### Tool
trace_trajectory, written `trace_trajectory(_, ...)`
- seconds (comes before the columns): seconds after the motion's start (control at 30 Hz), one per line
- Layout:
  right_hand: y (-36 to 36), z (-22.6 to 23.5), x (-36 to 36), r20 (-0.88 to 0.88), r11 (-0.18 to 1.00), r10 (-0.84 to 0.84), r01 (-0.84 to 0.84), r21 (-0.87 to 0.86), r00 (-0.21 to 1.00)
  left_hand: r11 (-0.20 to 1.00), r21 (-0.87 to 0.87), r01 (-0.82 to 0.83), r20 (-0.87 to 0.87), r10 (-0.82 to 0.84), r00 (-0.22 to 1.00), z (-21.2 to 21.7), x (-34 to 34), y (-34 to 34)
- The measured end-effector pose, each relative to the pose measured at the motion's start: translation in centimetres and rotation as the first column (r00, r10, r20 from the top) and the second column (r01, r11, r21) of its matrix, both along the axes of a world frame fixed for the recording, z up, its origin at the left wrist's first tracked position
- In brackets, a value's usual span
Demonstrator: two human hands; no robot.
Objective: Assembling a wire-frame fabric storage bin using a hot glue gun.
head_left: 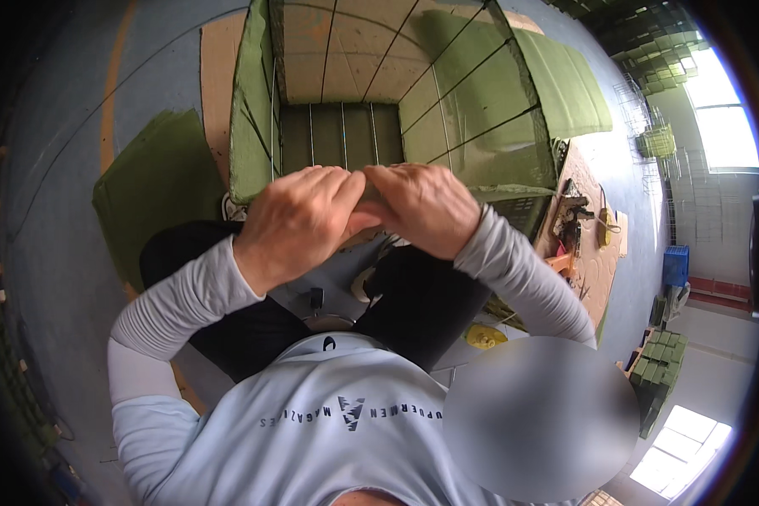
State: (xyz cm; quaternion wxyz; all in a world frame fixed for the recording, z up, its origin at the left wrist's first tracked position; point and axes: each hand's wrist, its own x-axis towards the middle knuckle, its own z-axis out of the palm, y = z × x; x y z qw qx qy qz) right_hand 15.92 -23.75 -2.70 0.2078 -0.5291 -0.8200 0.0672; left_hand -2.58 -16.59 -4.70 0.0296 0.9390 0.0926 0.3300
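A green wire-mesh cage (pixel 257 126) stands open-topped on the floor in front of me, with cardboard showing through its far wall. My left hand (pixel 299 221) and my right hand (pixel 427 207) meet over the middle of its near top rim. Both have their fingers curled and their fingertips touch each other. The rim runs under the hands, and what lies between the fingertips is hidden. My knees in black trousers sit just below the hands.
A flat green mesh panel (pixel 152 198) lies on the blue floor to the left, another (pixel 569 84) leans at the right. Hand tools (pixel 575 221) rest on a board at the right. A yellow object (pixel 485 337), a blue crate (pixel 675 266) and stacked green cages (pixel 659 363) stand farther off.
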Motion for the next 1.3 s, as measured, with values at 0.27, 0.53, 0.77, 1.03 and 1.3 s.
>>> trace_trajectory(0.27,6.3,0.0,1.6,-0.094,0.439,0.138,-0.146,-0.886,0.986,0.74,-0.652,-0.167,-0.57,-0.333,0.751,1.5,2.5,4.3)
trace_trajectory(0.53,0.4,0.9,-0.4,-0.128,0.987,-0.142,0.131,-0.095,0.982,1.0,0.014,-0.018,0.215,0.015,0.977,1.1,-1.0,0.9)
trace_trajectory(0.77,-2.2,-3.3,-1.0,-0.047,0.842,-0.133,0.138,0.522,0.99,0.995,0.092,-0.035,0.07,0.029,0.997,-1.3,-0.8,0.8)
trace_trajectory(1.03,-1.1,-1.3,-1.2,-0.301,0.945,-0.214,0.275,0.176,0.929,0.957,-0.286,-0.055,-0.019,0.052,0.998,0.2,-0.2,1.1)
trace_trajectory(1.3,1.2,1.5,0.4,-0.372,0.937,-0.302,0.203,-0.283,0.878,0.745,-0.664,-0.061,-0.145,-0.048,0.988,2.7,0.1,2.5)
